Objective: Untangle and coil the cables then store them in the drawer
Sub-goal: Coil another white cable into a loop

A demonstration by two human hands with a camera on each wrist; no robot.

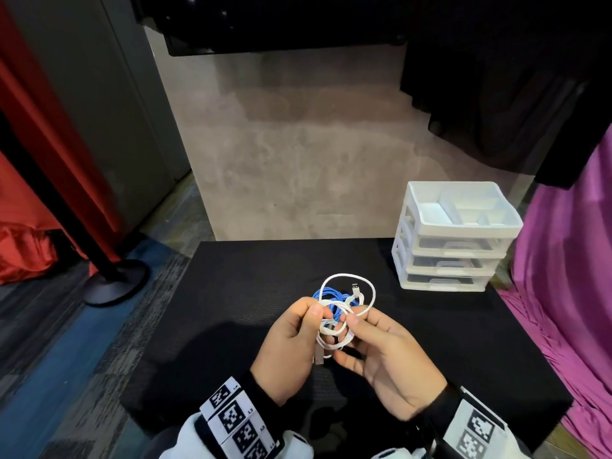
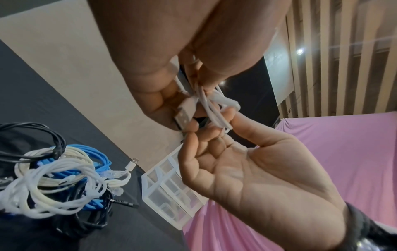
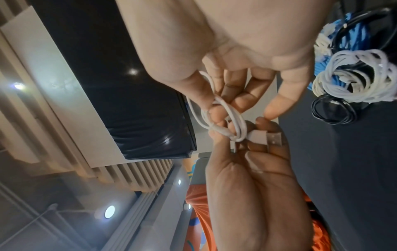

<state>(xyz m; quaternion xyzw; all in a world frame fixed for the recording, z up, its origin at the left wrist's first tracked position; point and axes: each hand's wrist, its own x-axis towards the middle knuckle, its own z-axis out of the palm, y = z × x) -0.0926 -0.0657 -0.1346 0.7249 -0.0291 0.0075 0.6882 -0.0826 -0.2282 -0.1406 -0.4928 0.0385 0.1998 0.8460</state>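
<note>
A thin white cable (image 1: pixel 331 331) is gathered into small loops between both hands above the black table (image 1: pixel 231 293). My left hand (image 1: pixel 316 323) grips the loops and the USB plug (image 2: pixel 184 113) at the cable's end. My right hand (image 1: pixel 352 327) pinches the loops (image 3: pixel 232 118) between thumb and forefinger, with its other fingers spread. A tangled pile of blue, white and black cables (image 2: pixel 60 178) lies on the table just beyond the hands (image 1: pixel 334 299). The white three-drawer unit (image 1: pixel 453 236) stands at the back right, all drawers pushed in.
The drawer unit has an open compartment tray on top (image 1: pixel 460 207). Pink cloth (image 1: pixel 569 276) hangs off the table's right side. A black stand base (image 1: pixel 116 283) and red fabric (image 1: pixel 26 253) are on the floor at left.
</note>
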